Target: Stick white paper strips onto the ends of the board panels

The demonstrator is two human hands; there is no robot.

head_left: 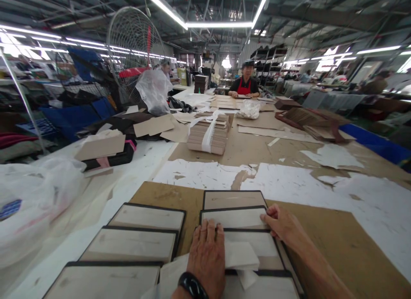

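Note:
Dark-edged rectangular panels lie overlapping in two columns on a brown board. My left hand (207, 249) rests flat, fingers stretched, across the right column, over loose pale sheets (240, 256); a black bracelet (192, 285) is on its wrist. At the right column, my right hand (282, 224) pinches the right end of a panel (233, 217) between thumb and fingers. Behind that one lies another panel (234, 200). The left column holds several similar panels (128, 243), with neither hand on them. The palm hides what lies under my left hand.
The brown board (334, 230) spreads under the panels. Farther off stand a tied bundle of card pieces (207, 136) and torn white paper (199, 172). Plastic bags (38, 196) are at the left, beside a large fan (135, 50). A person in a red apron (244, 87) works opposite.

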